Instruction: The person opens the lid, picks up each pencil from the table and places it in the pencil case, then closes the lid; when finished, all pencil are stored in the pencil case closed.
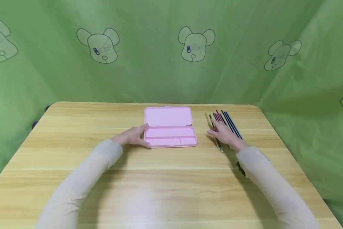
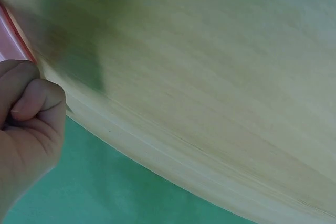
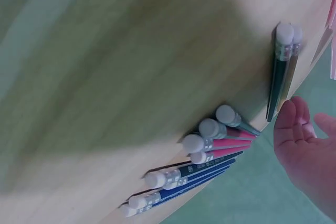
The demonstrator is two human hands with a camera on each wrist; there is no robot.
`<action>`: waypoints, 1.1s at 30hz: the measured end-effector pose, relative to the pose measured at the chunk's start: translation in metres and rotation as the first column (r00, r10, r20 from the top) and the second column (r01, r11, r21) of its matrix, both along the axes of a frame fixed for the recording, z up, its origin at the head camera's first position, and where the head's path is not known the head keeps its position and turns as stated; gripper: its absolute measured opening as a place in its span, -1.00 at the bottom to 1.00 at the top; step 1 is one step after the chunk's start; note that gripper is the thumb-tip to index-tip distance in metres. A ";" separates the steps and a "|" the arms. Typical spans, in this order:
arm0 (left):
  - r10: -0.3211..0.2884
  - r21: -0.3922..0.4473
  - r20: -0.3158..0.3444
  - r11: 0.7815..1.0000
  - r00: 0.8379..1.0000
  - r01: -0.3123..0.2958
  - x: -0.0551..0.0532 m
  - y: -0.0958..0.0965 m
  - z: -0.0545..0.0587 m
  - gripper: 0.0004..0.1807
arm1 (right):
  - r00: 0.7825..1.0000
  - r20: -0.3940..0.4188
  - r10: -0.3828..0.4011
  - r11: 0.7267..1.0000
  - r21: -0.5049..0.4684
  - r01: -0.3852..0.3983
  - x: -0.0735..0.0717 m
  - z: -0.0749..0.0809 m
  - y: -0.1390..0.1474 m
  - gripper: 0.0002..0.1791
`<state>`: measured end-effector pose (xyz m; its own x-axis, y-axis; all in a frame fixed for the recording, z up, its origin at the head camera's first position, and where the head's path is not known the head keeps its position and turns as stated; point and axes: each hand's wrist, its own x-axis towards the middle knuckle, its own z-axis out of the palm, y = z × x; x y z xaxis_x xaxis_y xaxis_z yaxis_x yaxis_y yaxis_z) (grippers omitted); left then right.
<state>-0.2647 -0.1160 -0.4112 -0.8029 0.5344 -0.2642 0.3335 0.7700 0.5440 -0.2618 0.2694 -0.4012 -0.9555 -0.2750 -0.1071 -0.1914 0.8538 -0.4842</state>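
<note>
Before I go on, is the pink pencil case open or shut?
Open: in the head view, the pencil case has its lid folded back on the far side, exposing the compartments.

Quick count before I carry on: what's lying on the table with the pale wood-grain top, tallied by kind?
Open pink plastic pencil case: 1
Slim pencils with white eraser ends: 10, counted by the eraser ends visible in the right wrist view
Total: 11

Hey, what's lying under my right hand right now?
In the head view, several pencils lie beneath your right hand, some ends showing past it. The hand covers parts of them, so any contact there can't be seen.
</note>
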 end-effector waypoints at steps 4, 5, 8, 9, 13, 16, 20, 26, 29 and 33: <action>0.000 0.009 -0.002 1.000 1.000 0.000 -0.001 0.000 -0.002 0.19 | 1.000 -0.018 0.007 1.000 0.001 -0.007 -0.001 -0.002 -0.001 -0.25; 0.001 0.009 0.001 1.000 1.000 -0.001 -0.001 -0.001 -0.002 0.19 | 1.000 -0.025 0.010 1.000 0.008 -0.010 -0.001 -0.004 -0.001 -0.24; 0.004 0.013 0.006 1.000 1.000 -0.004 0.000 -0.001 -0.003 0.19 | 0.999 -0.043 0.005 0.999 0.040 -0.003 -0.003 -0.008 -0.004 -0.24; 0.003 0.014 0.006 1.000 1.000 -0.004 0.000 -0.001 -0.003 0.19 | 0.999 -0.041 -0.002 0.999 0.048 0.004 -0.003 -0.008 -0.005 -0.24; -0.001 0.015 0.007 1.000 1.000 0.001 -0.001 -0.001 -0.003 0.18 | 0.999 -0.027 -0.041 0.994 0.102 0.043 -0.004 -0.010 -0.008 -0.26; -0.001 0.013 0.006 1.000 1.000 0.001 0.000 -0.001 -0.002 0.17 | 0.998 -0.016 -0.053 0.988 0.142 0.055 -0.006 -0.010 -0.011 -0.27; 0.000 0.009 0.010 1.000 1.000 0.000 0.000 -0.001 -0.001 0.17 | 0.999 -0.001 -0.052 0.986 0.159 0.052 -0.009 -0.008 -0.015 -0.30; -0.009 0.018 0.008 1.000 1.000 0.009 0.001 -0.002 -0.001 0.17 | 0.994 0.047 -0.096 0.985 0.149 0.088 -0.010 -0.006 -0.017 -0.37; -0.008 0.020 0.006 1.000 1.000 0.008 0.000 -0.002 -0.001 0.17 | 0.993 0.056 -0.105 0.986 0.133 0.097 -0.009 -0.007 -0.016 -0.43; -0.006 0.023 0.009 1.000 1.000 0.006 0.000 -0.002 -0.002 0.17 | 0.994 0.052 -0.096 0.990 0.109 0.090 -0.009 -0.008 -0.016 -0.49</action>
<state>-0.2649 -0.1175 -0.4130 -0.7973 0.5453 -0.2589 0.3334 0.7553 0.5642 -0.2705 0.2535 -0.4097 -0.9679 -0.1689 -0.1864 -0.0830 0.9140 -0.3972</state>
